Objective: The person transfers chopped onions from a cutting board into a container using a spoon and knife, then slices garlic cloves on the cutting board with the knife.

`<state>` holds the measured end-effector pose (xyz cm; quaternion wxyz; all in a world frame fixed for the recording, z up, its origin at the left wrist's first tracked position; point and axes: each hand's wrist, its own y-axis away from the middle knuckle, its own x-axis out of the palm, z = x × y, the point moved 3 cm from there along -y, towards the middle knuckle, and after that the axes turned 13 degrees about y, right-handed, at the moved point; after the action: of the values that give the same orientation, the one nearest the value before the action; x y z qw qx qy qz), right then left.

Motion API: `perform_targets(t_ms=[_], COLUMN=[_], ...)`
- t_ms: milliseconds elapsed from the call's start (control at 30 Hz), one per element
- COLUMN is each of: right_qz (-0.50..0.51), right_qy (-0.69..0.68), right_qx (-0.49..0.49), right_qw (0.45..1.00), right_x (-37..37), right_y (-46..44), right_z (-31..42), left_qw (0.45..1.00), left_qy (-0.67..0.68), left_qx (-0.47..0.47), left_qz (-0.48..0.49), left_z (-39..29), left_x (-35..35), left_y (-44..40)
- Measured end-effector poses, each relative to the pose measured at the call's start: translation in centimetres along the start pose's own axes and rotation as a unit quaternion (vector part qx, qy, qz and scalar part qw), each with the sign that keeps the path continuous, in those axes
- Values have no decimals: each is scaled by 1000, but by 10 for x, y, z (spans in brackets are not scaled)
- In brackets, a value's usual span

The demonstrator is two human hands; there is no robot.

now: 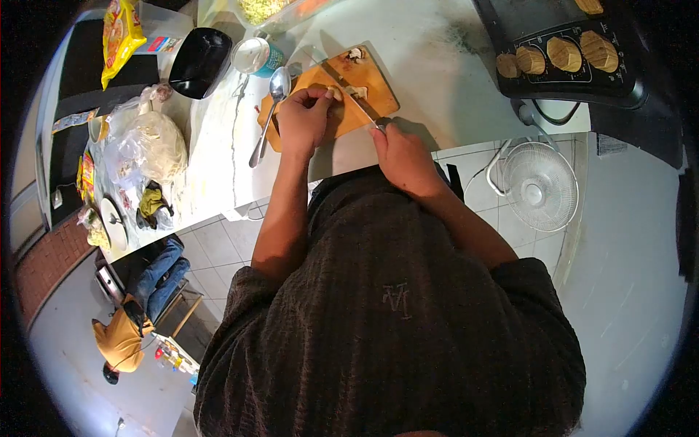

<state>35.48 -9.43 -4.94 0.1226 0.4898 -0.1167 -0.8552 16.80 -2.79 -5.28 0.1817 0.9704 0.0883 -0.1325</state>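
Observation:
My right hand (405, 159) grips a knife (354, 100) by its handle, the long thin blade slanting up and left over the orange cutting board (375, 76). My left hand (303, 120) is above the board's left part, thumb and fingers pinched on a small pale piece of food (335, 93) whose kind I cannot make out. Near the blade on the board lie pale scraps (357, 92), and a dark-and-white scrap (356, 54) sits at its far end. Left of my hand rests a large metal spoon (279, 85), its bowl pointing away from me.
A blue-and-white tub (256, 57) and a black tray (202, 63) stand behind the spoon. Plastic bags (151, 146) and a yellow packet (122, 38) are at left. A black appliance (574, 79) holds round wooden-looking pieces. Below are a fan (539, 187) and a seated person (127, 331).

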Motion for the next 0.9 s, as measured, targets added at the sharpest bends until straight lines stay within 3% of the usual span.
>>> perform_targets(t_ms=[333,900], right_qz=[11,23], right_qy=[-80,-71], right_qx=[-24,-13], right_qw=[996,997], right_x=[0,5], right_y=[0,-9], right_z=[7,10], left_qw=[999,1000], left_qy=[39,3], left_qx=[-36,-14], left_qz=[14,-9], left_z=[-5,-7], left_x=[2,2], left_y=[2,4])
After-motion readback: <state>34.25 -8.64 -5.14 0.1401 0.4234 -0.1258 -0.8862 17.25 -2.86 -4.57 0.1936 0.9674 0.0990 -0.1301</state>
